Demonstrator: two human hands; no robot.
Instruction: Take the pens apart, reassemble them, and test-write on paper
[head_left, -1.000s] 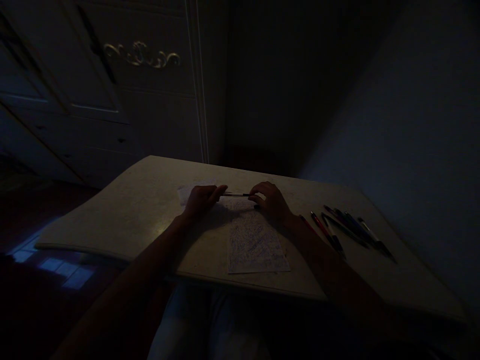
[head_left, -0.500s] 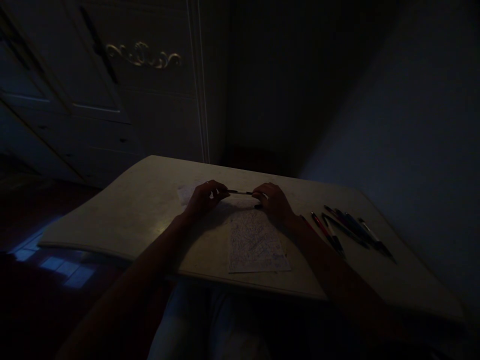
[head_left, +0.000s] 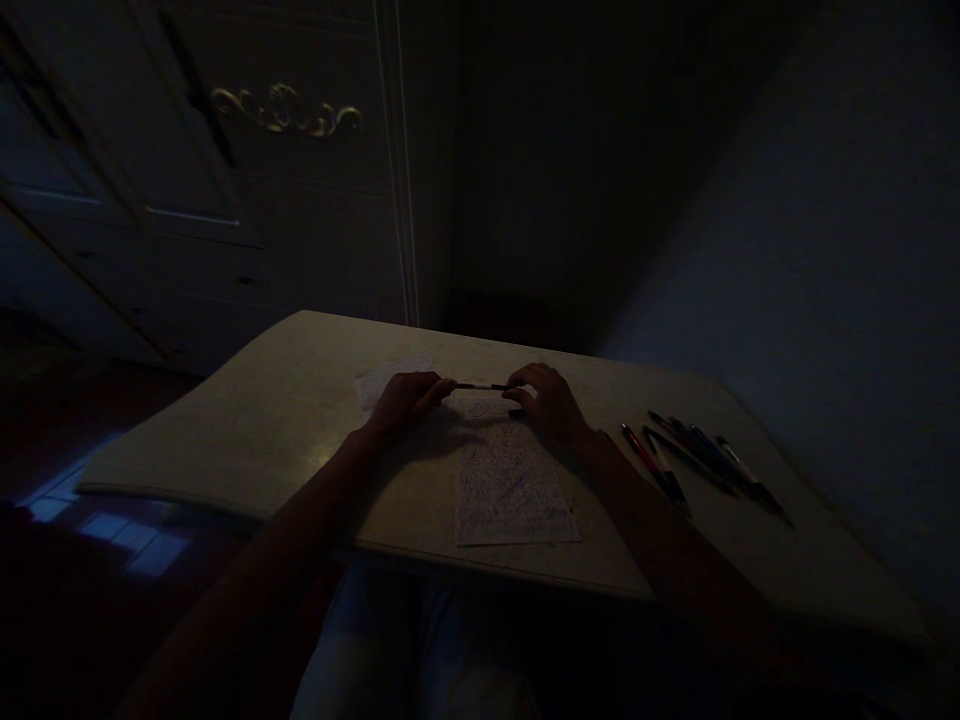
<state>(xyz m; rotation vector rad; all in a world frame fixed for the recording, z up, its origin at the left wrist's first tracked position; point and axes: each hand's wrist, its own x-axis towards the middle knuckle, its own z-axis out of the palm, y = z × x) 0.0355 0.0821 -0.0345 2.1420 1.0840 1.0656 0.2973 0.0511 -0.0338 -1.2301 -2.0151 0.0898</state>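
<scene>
The room is very dim. My left hand [head_left: 405,398] and my right hand [head_left: 547,400] each pinch one end of a thin dark pen [head_left: 484,386], held level just above the pale table [head_left: 262,430]. Below the pen lies a sheet of paper [head_left: 514,490] covered in scribbles. A second, smaller paper [head_left: 379,380] peeks out behind my left hand. A small dark piece, maybe a cap, shows under my right fingers.
Several pens [head_left: 697,455] lie in a row on the table to the right of my right wrist. A dark cabinet with an ornate metal handle [head_left: 285,110] stands behind the table. A wall rises at the right.
Both hands stay on the pen with only small finger shifts; the left fingers close in again after lifting slightly. The pen and paper keep their place.
</scene>
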